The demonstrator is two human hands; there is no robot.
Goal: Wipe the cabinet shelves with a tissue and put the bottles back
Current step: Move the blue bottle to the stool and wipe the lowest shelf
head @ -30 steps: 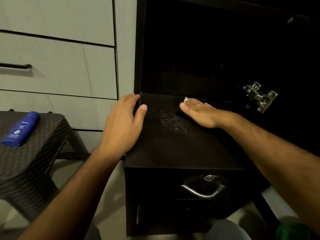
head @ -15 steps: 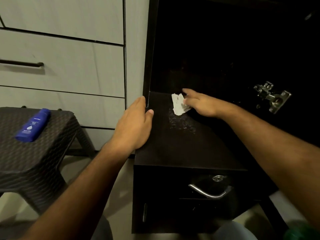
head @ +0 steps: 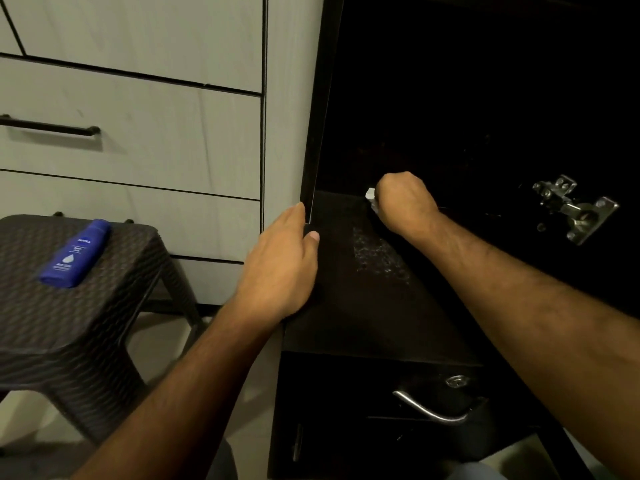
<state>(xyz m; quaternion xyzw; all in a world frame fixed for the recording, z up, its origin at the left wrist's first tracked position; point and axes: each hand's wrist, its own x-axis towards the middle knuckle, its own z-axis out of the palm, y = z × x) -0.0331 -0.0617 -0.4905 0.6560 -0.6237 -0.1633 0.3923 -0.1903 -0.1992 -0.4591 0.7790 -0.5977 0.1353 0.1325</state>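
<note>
The dark cabinet shelf (head: 367, 317) runs from the middle of the view toward the back, with a pale dusty patch (head: 375, 258) on it. My right hand (head: 405, 202) is curled into a fist at the back of the shelf and grips a white tissue (head: 370, 195), of which only a corner shows. My left hand (head: 280, 265) rests on the shelf's left edge, fingers straight, thumb on top. A blue lotion bottle (head: 76, 252) lies on a dark woven stool (head: 69, 327) at the left.
Pale drawer fronts (head: 131, 150) with a black handle (head: 48, 128) stand behind the stool. A metal hinge (head: 575, 207) sits on the cabinet's right inner side. Below the shelf is a dark drawer with a curved metal handle (head: 429, 408). The cabinet interior is very dark.
My right hand went from lying flat on the shelf to a fist bunched around the tissue, further back. The left hand stayed on the shelf edge while the camera view shifted.
</note>
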